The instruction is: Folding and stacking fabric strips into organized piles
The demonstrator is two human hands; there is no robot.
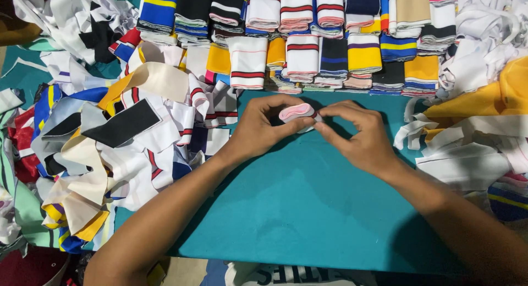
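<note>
I am pinching a folded pink and white knit band (296, 112) between both sets of fingers: my left hand (263, 126) is closing thumb and fingers around its left end, and my right hand (360, 136) is gripping its right end with thumb and forefinger. The band is sitting just above the teal tabletop (308, 209), between my two hands. Just beyond my fingers, folded striped bands (302, 58) in white, yellow, black and blue are lying stacked in neat rows. To the left of my left hand, a loose heap of fabric pieces (115, 137) is spreading out, a black strip (122, 124) lying on top. To the right of my right hand, white and yellow cloth (478, 115) is lying piled up.
</note>
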